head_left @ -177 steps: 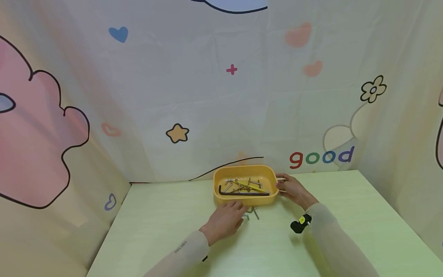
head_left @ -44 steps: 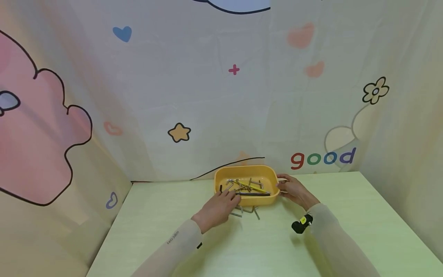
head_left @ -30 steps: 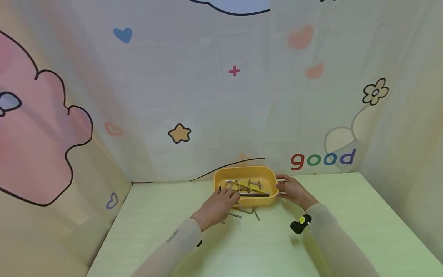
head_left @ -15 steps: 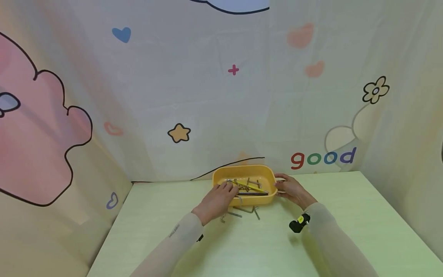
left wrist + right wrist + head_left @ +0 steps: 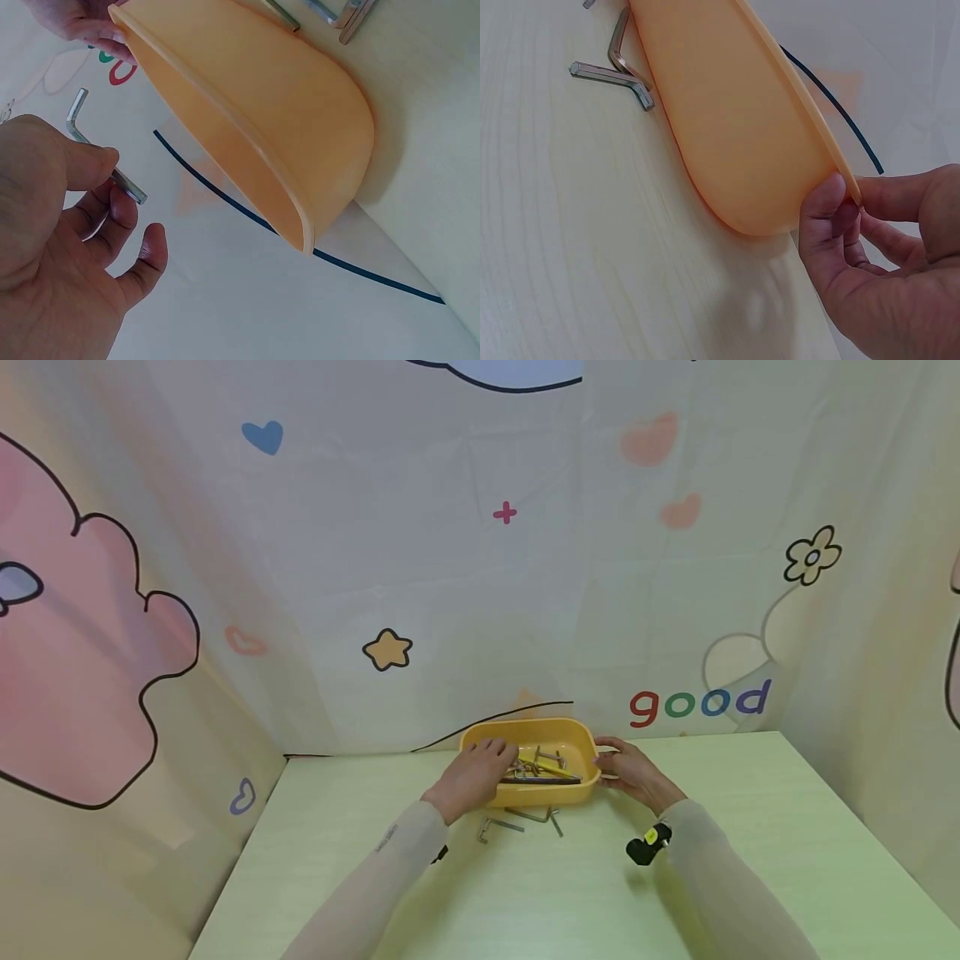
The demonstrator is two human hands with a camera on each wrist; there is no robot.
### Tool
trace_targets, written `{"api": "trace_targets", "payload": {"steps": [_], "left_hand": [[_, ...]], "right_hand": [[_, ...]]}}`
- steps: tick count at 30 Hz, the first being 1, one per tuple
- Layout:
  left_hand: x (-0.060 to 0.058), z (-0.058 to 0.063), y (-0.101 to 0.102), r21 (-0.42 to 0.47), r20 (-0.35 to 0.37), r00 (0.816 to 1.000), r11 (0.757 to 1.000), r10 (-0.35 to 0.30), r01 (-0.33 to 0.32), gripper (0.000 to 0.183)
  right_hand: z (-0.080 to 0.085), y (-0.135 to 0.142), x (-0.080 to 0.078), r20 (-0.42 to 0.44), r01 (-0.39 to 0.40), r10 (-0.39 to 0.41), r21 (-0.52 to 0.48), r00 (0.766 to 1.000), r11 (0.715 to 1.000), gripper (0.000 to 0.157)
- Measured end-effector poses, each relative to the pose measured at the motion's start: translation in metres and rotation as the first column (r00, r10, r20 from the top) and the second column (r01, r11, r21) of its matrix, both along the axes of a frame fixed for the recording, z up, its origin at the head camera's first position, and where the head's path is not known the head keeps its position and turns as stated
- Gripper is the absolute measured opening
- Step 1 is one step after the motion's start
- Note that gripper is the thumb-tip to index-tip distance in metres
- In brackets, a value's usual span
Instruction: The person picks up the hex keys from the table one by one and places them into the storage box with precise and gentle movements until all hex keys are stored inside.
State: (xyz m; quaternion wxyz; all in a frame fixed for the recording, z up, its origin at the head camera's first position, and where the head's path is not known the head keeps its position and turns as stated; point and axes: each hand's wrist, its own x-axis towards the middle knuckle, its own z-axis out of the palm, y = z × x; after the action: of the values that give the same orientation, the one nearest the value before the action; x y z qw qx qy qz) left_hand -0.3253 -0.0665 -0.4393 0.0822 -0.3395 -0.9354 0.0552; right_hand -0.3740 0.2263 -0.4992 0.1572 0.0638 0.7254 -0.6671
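Note:
In the left wrist view, my left hand [image 5: 471,779] pinches a silver hex key [image 5: 130,186] between thumb and fingers, its short bent end pointing up. That hand is over the left end of a yellow plastic tray [image 5: 547,796]. My right hand [image 5: 637,775] grips the tray's right end, thumb and fingers pinching the rim, as the right wrist view shows. Inside the tray lie several small metal hex keys, a long black hex key [image 5: 543,782] and a yellow stick-like thing [image 5: 553,767]. The left hand hides part of the contents.
Several loose hex keys lie on the pale table [image 5: 555,902] just in front of the tray, among them an L-shaped hex key [image 5: 556,823]. A printed curtain [image 5: 450,568] stands right behind the tray.
My left hand has moved from the table in front of the tray up and over its left end, carrying a hex key. Loose hex keys now show where it was. My right hand keeps its grip.

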Motion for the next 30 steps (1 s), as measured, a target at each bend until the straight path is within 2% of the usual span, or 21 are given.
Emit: {"api": "trace_targets", "payload": {"steps": [17,30], "left_hand": [[-0.030,0.008,0.011,-0.005,0.070,0.997,0.999,0.037,-0.036,0.022],[-0.047,0.003,0.022,-0.021,0.170,0.981,0.995,0.096,-0.094,0.030]], "right_hand": [[0.000,0.001,0.000,0.004,0.008,-0.008,0.004,1.000,1.000,0.056],[-0.001,0.001,0.000,0.004,0.003,-0.003,0.011,1.000,1.000,0.055]]}}
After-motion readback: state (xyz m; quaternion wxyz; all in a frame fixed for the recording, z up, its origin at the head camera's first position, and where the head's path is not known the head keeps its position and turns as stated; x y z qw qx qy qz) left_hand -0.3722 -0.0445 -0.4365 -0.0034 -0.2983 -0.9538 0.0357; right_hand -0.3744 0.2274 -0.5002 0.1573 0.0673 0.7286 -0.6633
